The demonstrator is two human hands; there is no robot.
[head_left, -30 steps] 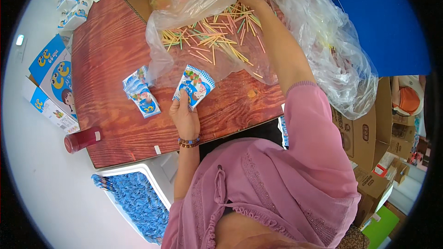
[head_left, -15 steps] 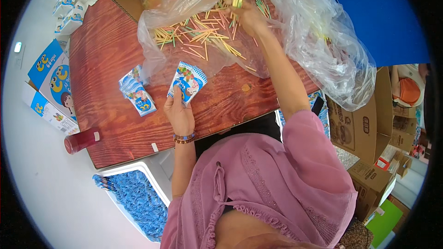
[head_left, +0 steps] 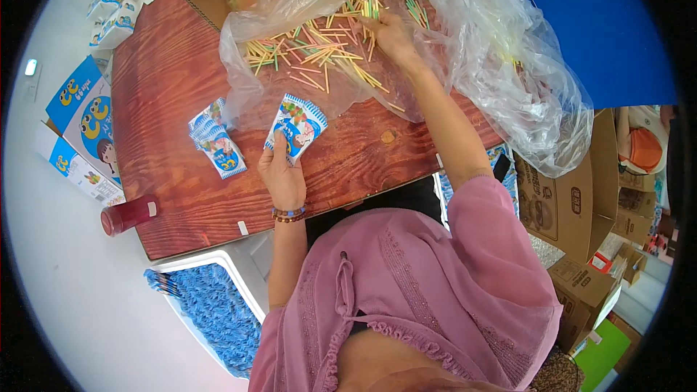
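1. The left hand (head_left: 283, 174) holds a small blue-and-white packet (head_left: 296, 127) upright above the wooden table (head_left: 167, 80), fingers closed around it.
2. The right hand (head_left: 392, 33) reaches into the clear plastic bag (head_left: 501, 51), fingers curled on the coloured sticks (head_left: 319, 51).
3. More packets (head_left: 216, 147) lie just beside the left hand.

Packing workroom: stacked cardboard cartons (head_left: 573, 203)

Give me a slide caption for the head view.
Left hand holds small packet; right hand reaches into coloured sticks on plastic sheet.
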